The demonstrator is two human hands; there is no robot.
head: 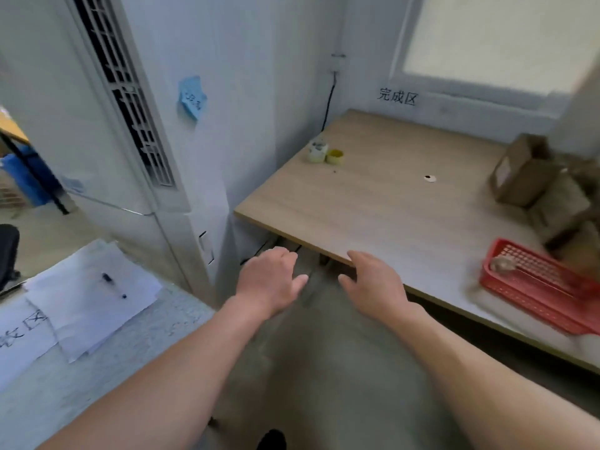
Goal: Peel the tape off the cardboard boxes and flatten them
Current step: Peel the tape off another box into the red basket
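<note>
1. The left hand [269, 280] and right hand [373, 282] hover side by side, fingers loosely spread and holding nothing, at the front edge of the wooden table [373, 203].
2. Blurred cardboard boxes [526, 172] sit piled at its far right, just behind a red plastic basket [535, 287].
3. Loose papers [91, 287] lie at left.

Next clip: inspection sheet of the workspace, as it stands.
Surface: wooden table against the wall.
Job's things: cardboard boxes piled at the table's right end, blurred; tape cannot be told.
Clutter: red basket near the boxes; small jar and yellow lid at the back left; papers with a pen on the left counter.
Hands: left hand and right hand open, holding nothing, near the table's front edge.
Cables: black cable down the wall corner.
Surroundings: air conditioner, blue note, window.
</note>
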